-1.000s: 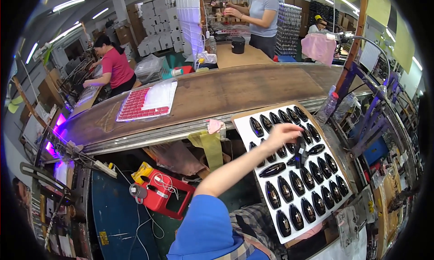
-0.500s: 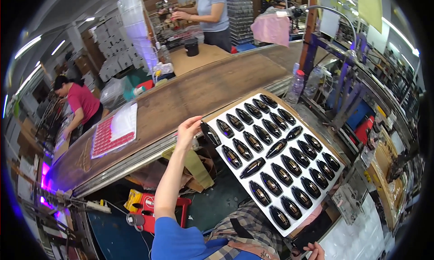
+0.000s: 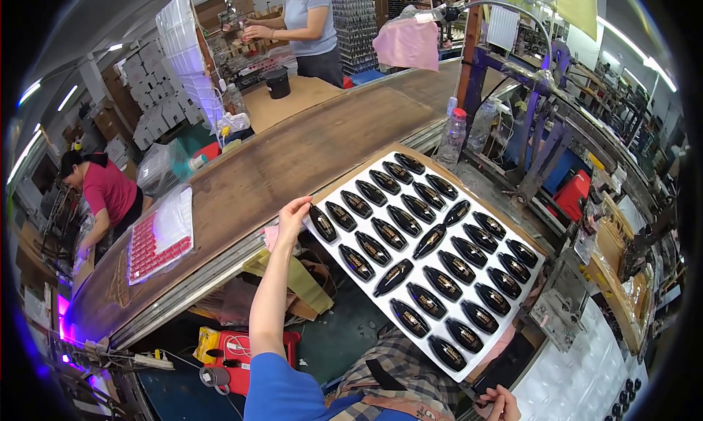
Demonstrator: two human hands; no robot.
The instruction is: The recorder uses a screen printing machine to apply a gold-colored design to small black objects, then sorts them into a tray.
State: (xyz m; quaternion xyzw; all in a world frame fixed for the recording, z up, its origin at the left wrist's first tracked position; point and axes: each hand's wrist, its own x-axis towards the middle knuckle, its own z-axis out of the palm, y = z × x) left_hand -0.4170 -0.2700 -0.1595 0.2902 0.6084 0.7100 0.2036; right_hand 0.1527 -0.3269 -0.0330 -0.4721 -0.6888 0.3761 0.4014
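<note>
Pinches, by the look of it, the tip of the corner piece (image 3: 322, 224) with the left hand (image 3: 294, 214), at the left corner of the white tray (image 3: 474, 205). Curls the fingers of the right hand (image 3: 500, 403) below the tray, near the lower edge of the view; cannot tell whether holding anything there. Seems well along, judging by rows of black pieces (image 3: 441, 282) lying flat with gold marks up, right across the tray. Leaves three turned pieces (image 3: 430, 241) slanting against the others along the middle; might count as the part left over, but cannot be sure. Sits close to the tray's lower edge, with the checked apron (image 3: 366, 362) just beside it. Has a narrow margin of brown board (image 3: 366, 163) showing past the tray's far edge, then the long bench (image 3: 293, 157), giving wide room for the left hand as far as the red-filled tray (image 3: 176, 212). Finds tighter room at the far right, with the bottle (image 3: 451, 139) and metal frame (image 3: 509, 68) standing near.
</note>
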